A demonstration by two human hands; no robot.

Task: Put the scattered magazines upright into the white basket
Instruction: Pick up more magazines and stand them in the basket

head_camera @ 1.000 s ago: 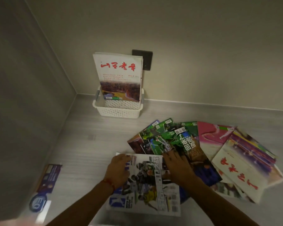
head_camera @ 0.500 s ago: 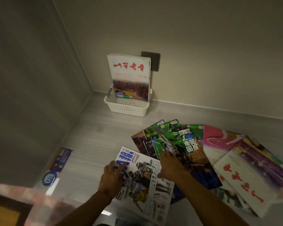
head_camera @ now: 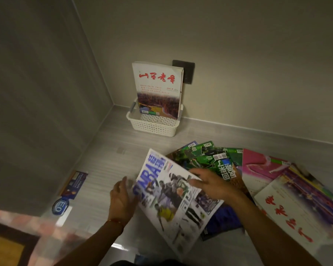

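A white basketball magazine (head_camera: 173, 200) with blue lettering is lifted at a tilt off the floor. My left hand (head_camera: 121, 200) grips its left edge and my right hand (head_camera: 211, 184) lies on its upper right part. The white basket (head_camera: 152, 125) stands in the corner against the wall, with a magazine (head_camera: 158, 89) with red characters upright in it. Several scattered magazines (head_camera: 267, 177) fan out on the floor to the right: green ones, a pink one and a white one with red characters.
Grey walls close the corner on the left and behind the basket. A dark wall plate (head_camera: 186, 71) sits behind the upright magazine. A blue sticker (head_camera: 73, 187) lies on the floor at the left wall. A patterned rug edge (head_camera: 12, 237) shows at bottom left.
Both hands have raised the basketball magazine off the floor and tilted it; a second ago it lay flat under them. The view has shifted, so the basket appears further right.
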